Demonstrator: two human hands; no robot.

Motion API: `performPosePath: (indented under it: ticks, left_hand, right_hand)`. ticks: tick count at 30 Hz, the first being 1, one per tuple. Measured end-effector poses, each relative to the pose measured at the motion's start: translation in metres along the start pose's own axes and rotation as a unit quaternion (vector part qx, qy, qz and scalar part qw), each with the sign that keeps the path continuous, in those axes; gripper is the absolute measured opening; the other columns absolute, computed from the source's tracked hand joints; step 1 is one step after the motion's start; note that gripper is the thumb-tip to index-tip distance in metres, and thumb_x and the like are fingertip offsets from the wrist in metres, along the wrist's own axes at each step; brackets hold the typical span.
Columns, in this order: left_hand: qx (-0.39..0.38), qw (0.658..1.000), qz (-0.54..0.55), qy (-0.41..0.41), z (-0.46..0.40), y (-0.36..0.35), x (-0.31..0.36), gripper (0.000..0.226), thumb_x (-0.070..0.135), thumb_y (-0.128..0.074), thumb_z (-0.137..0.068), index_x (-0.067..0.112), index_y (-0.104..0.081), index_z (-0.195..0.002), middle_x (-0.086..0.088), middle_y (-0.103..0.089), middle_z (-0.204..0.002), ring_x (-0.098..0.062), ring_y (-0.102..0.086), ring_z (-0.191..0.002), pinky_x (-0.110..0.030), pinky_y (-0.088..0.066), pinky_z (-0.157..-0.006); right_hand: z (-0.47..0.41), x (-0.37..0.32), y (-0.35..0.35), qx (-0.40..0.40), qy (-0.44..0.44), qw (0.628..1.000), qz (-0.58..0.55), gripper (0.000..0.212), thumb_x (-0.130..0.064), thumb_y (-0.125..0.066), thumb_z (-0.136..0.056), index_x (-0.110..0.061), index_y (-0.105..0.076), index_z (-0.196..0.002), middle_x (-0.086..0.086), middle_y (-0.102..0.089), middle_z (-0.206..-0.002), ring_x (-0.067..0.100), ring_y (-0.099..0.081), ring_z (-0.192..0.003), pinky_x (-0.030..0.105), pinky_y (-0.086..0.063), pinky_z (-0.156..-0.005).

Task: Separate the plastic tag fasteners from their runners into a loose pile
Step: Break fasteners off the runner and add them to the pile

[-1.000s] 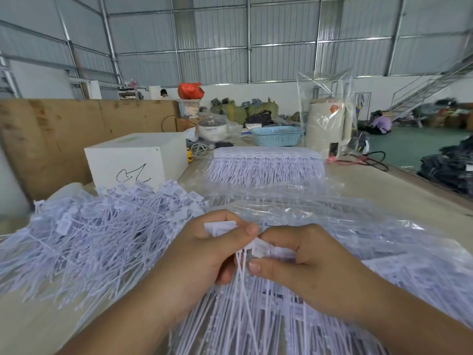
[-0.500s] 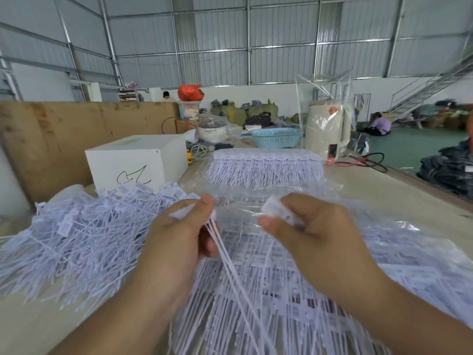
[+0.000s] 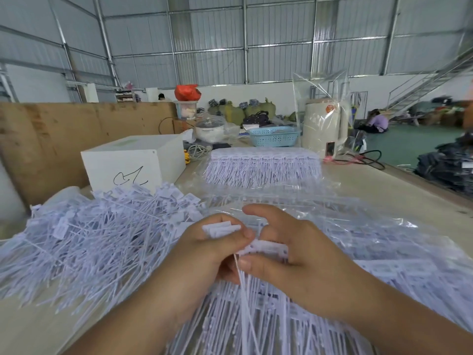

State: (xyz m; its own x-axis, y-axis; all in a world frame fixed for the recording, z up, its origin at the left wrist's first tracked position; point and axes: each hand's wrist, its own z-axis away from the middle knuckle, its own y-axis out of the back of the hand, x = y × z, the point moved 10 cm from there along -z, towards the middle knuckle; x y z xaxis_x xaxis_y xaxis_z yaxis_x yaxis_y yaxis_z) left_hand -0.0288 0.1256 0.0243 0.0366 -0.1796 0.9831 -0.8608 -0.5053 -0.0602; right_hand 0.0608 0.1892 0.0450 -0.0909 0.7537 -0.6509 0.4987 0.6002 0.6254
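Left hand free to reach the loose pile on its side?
Probably yes: the loose pile lies right beside the left hand with nothing between, but that hand is gripping fasteners.

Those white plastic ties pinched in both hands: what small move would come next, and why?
Probably the right hand twists its runner strip away to snap off another fastener, since the left hand already pinches a few freed fasteners beside it, with the loose pile waiting to its left.

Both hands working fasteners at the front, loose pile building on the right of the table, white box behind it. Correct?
Not quite: the head view shows the loose pile on the left, with the white box behind it. Both the left hand and right hand do grip fasteners.
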Motion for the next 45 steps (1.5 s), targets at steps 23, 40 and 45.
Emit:
performPosePath:
  ticks: [23,40,45]
  left_hand:
    - [0.130,0.971,0.201,-0.025,0.001,0.036,0.010,0.022,0.014,-0.057,-0.090,0.013,-0.056,-0.068,-0.002,-0.050,-0.054,-0.007,-0.041,-0.038,-0.017,-0.040,-0.036]
    - [-0.020,0.996,-0.017,-0.080,0.005,-0.009,0.015,0.018,0.033,-0.076,-0.061,0.021,-0.068,-0.071,-0.006,-0.056,-0.058,-0.018,-0.047,-0.046,-0.021,-0.036,-0.042]
    - [0.040,0.996,0.018,-0.084,0.004,0.010,0.018,0.010,0.027,-0.072,-0.071,0.019,-0.066,-0.071,-0.011,-0.052,-0.059,-0.020,-0.042,-0.045,-0.022,-0.035,-0.042]
  right_hand:
    - [0.012,-0.016,0.057,0.266,0.025,0.964,0.014,0.044,-0.048,-0.053,-0.092,-0.015,-0.041,-0.065,-0.007,-0.034,-0.047,0.008,-0.029,-0.040,0.025,-0.025,-0.040]
    - [0.001,-0.016,-0.005,-0.019,0.043,0.997,0.055,0.050,-0.054,-0.050,-0.094,-0.037,-0.034,-0.137,0.000,-0.072,-0.085,0.007,-0.055,-0.051,0.026,-0.041,-0.051]
    - [0.001,-0.013,0.008,-0.023,0.021,0.999,0.019,0.016,-0.042,-0.061,-0.094,-0.029,-0.066,-0.100,-0.011,-0.068,-0.079,0.009,-0.061,-0.064,0.036,-0.051,-0.063]
